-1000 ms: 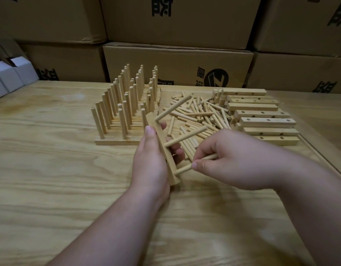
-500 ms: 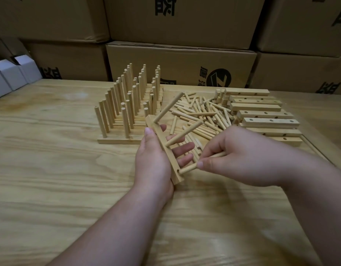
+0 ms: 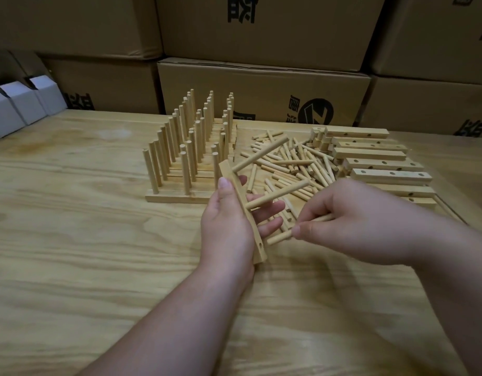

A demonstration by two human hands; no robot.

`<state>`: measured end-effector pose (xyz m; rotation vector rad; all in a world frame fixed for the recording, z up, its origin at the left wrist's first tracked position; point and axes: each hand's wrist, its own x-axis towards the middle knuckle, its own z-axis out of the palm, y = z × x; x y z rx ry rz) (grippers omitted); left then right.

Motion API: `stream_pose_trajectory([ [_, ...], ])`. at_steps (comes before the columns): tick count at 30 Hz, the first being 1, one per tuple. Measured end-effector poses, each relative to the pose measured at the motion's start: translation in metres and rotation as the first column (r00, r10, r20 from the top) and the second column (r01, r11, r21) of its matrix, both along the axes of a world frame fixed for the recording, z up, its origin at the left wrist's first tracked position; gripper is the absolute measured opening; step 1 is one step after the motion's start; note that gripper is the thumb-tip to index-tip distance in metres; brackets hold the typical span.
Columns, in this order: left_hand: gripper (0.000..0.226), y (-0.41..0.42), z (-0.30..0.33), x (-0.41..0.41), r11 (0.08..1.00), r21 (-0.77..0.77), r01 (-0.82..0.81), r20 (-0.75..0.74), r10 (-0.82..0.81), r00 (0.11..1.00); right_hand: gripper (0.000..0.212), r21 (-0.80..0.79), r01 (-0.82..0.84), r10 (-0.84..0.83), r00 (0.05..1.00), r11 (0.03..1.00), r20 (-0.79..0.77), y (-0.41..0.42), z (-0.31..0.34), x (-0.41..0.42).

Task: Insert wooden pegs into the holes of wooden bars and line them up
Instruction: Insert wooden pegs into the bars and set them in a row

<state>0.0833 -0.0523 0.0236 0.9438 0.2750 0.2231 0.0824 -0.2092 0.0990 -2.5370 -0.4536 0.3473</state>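
head view: the third peg point(image 3: 279, 237), pinched by the right hand point(image 3: 351, 221), has backed slightly off the wooden bar point(image 3: 244, 210) gripped by the left hand point(image 3: 226, 226); its end hole looks unfilled.

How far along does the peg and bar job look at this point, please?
Done: finished bars stand lined up, pegs upright. In hand: left hand holds a bar with two pegs in; right hand brings the third peg. Left: empty bars and loose pegs.
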Motion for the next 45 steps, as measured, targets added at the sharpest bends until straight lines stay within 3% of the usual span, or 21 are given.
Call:
stream_pose_trajectory([
  [14,0.044,0.001,-0.004,0.001,1.000,-0.001,0.019,0.014,-0.019,1.000,0.015,0.038,-0.015,0.015,1.000,0.999,-0.016,0.014,-0.010,-0.005],
  [22,0.044,0.002,-0.006,0.002,0.999,-0.034,-0.023,-0.005,0.023,1.000,0.048,-0.112,-0.093,0.107,0.987,0.989,0.123,0.035,-0.010,-0.019],
  [28,0.044,0.004,-0.010,0.004,0.998,-0.044,-0.044,0.011,0.045,0.999,0.031,-0.045,-0.092,0.091,0.996,0.995,-0.022,0.030,-0.007,-0.015],
  [32,0.044,0.005,-0.010,0.004,0.998,-0.050,-0.043,0.000,0.043,0.999,0.043,-0.136,-0.142,0.154,0.985,0.981,0.083,0.037,-0.010,-0.019],
  [34,0.044,0.004,-0.009,0.004,0.997,-0.065,-0.046,-0.006,0.045,0.999,0.036,-0.145,-0.127,0.147,0.980,0.981,0.134,0.039,-0.014,-0.019],
  [37,0.042,0.003,-0.009,0.003,0.997,-0.072,-0.025,0.009,0.026,1.000,0.018,0.015,-0.030,0.028,0.995,0.999,0.091,0.031,-0.011,-0.013],
  [42,0.035,-0.002,-0.009,0.000,0.999,-0.028,0.029,0.103,-0.026,0.994,0.070,0.144,0.117,-0.113,0.993,0.983,-0.035,-0.013,0.010,0.005],
  [45,0.036,-0.004,-0.012,0.001,0.999,-0.003,0.049,0.143,-0.048,0.989,0.068,0.160,0.097,-0.076,0.988,0.982,-0.133,-0.022,0.005,0.011],
])
